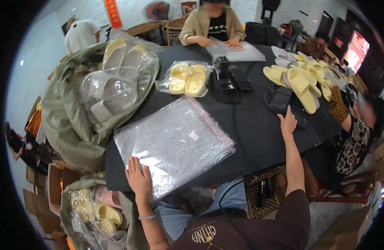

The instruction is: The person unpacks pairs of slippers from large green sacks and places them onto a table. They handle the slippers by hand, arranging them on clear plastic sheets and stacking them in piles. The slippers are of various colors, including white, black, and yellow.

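Across the black table (252,133), the left hand (138,177) lies flat on clear plastic bags (171,141); the right hand (288,124), grasping nothing, reaches black slides (279,98), apparently to fetch them, which calls for pinching.

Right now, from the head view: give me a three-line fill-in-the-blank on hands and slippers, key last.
1. The right hand extends its index finger to a slipper coloured ____.
2. The clear plastic bags nearest the wearer lie partly under the ____ hand.
3. The bagged pair just right of the green sack is coloured ____.

Missing words: black; left; yellow.
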### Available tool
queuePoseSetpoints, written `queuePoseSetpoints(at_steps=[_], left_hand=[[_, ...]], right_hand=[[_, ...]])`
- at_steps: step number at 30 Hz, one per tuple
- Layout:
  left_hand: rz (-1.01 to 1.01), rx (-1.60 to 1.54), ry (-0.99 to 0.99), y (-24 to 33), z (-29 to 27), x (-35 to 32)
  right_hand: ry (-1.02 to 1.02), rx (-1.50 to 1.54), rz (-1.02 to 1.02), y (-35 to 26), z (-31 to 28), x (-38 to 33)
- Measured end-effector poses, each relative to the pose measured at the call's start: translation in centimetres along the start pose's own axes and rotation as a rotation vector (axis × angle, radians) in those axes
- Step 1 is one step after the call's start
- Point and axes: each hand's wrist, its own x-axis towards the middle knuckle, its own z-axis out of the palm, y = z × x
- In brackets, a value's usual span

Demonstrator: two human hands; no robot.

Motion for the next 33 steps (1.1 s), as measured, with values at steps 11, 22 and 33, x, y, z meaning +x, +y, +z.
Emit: queuePoseSetpoints(at_steps=[11, 22, 33], left_hand=[[0.003, -0.077, 0.08, 0.3, -0.3, 0.1], [-0.033, -0.057, 0.046, -0.9, 0.0, -0.7], [-0.031, -0.304, 0.245, -1.2, 0.0, -1.6]], right_hand=[[0.242, 0.558, -0.196, -6.1, -0.8, 3.3], [-1.433, 1.864, -0.056, -34.7, -17.8, -15.1], [-1.881, 1.868, 0.331, -39.1, -6.3, -20.7]])
